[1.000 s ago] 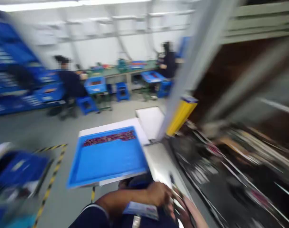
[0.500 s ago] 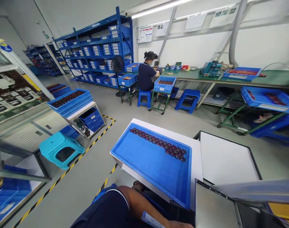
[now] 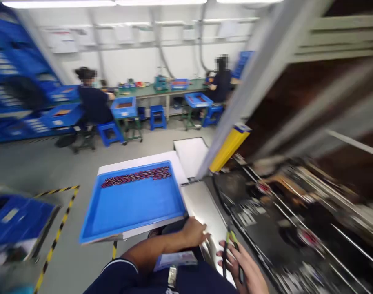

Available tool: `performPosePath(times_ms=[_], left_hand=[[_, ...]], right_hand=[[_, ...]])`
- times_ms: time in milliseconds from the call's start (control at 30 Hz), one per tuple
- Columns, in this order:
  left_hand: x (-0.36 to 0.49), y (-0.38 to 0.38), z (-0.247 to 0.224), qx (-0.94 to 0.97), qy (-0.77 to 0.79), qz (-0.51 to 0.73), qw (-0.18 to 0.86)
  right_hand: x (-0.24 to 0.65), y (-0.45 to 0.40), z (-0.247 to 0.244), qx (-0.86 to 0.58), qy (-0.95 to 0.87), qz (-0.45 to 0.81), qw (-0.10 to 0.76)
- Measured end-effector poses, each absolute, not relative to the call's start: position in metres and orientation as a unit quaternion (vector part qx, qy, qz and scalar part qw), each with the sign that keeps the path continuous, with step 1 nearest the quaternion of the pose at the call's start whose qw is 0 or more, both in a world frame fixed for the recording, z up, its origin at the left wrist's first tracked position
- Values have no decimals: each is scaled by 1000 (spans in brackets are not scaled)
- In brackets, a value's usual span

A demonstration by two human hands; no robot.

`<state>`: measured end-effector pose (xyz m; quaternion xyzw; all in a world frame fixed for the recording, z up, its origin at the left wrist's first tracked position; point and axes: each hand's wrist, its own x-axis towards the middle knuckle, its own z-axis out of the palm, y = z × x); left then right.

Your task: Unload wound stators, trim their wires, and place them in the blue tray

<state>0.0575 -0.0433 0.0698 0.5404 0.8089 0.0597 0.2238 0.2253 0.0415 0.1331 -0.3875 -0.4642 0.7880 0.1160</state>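
My right hand [image 3: 246, 267] holds pliers [image 3: 229, 241] with black and yellow-green handles, their jaws pointing away from me at the machine's edge. The fingers are partly curled around the handles. Facing it from the left is my left hand [image 3: 195, 233], over the metal surface [image 3: 201, 200]. Its fingers are loosely bent and apart, and I see nothing in them. Beyond my left forearm lies a blue tray [image 3: 137, 208], with rows of small dark-and-red round parts [image 3: 137, 176] along its far side. Motion blur hides fine detail.
To the right is a machine with metal rods [image 3: 284, 212], beside a grey post [image 3: 250, 81] and a yellow bar [image 3: 231, 147]. A white-topped table [image 3: 191, 153] stands past the tray. Two co-workers [image 3: 93, 100] sit at the far bench [image 3: 143, 92].
My view has swung right, bringing the machine and a second co-worker into sight. The tray now appears further left. My right hand with the pliers has come into view; my left hand shows more fully.
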Motion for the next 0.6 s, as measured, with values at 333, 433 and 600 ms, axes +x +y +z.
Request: performPosePath(times_ms=[333, 433, 600], left_hand=[[58, -19, 34, 621, 763, 68, 165], [61, -19, 30, 629, 759, 109, 128], [58, -16, 22, 643, 739, 184, 80]], right_hand=[[187, 58, 180, -384, -348, 804, 291], [150, 80, 185, -372, -320, 811, 319], [66, 130, 187, -392, -263, 798, 374]])
